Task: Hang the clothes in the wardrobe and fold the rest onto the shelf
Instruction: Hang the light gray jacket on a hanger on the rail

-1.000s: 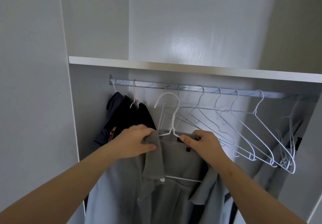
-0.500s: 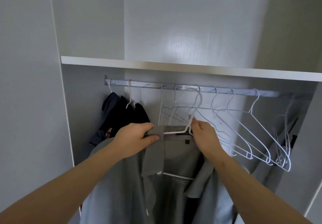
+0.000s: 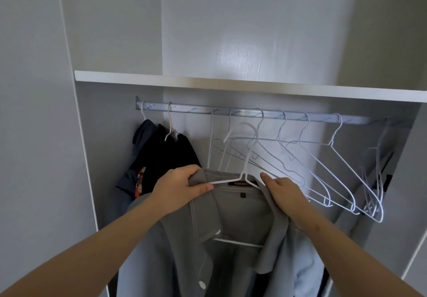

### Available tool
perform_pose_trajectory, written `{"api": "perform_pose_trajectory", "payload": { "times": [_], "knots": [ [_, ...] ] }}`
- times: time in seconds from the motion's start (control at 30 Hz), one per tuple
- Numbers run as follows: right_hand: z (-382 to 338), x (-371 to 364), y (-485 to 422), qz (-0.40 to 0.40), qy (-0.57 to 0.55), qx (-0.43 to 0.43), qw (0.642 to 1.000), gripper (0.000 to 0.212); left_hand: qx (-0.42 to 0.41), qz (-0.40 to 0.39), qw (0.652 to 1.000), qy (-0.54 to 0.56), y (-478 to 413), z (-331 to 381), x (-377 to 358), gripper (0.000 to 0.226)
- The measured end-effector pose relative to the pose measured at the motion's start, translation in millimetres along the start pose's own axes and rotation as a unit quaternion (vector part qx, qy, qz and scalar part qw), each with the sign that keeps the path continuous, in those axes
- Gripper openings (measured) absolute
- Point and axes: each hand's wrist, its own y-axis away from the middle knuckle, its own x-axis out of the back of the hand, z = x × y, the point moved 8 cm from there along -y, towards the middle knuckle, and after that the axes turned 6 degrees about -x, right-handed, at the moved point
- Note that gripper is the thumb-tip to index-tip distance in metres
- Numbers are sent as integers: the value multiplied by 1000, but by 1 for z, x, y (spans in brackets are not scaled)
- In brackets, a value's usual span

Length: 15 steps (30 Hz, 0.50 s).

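Right hand [image 3: 284, 195] off the hook [image 3: 245, 132], now gripping shirt [image 3: 242, 211] at collar; left hand [image 3: 182, 188] pinches the other side. Hook upright between hands, just under rail [image 3: 323, 118].

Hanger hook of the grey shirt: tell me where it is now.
Head view, centre: the hanger hook sits just below the rail, not over it, in front of the empty hangers and right of the dark clothes.

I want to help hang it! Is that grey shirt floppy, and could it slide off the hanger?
Probably floppy: the grey shirt sags in folds below the white hanger. Likely light: thin wire carries it. It might slide; the left hand and right hand hold its collar.
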Motion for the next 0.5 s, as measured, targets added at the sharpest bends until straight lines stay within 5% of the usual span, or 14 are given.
{"api": "perform_pose_trajectory", "payload": {
  "times": [0.2, 0.27, 0.33, 0.5],
  "knots": [
    [27, -3, 8, -80, -5, -73, 994, 41, 41, -125, 990, 57, 3, -22, -47, 10],
    [36, -4, 13, -105, -27, -105, 989, 35, 87, -123, 985, 80, 5, -40, -53, 2],
    [42, -7, 20, -138, -53, -144, 979, 29, 136, -106, 982, 74, 4, -60, -54, 18],
    [39, -25, 31, -208, -78, -189, 957, 30, 167, -184, 953, -173, 8, -96, -54, 47]
  ]
}}
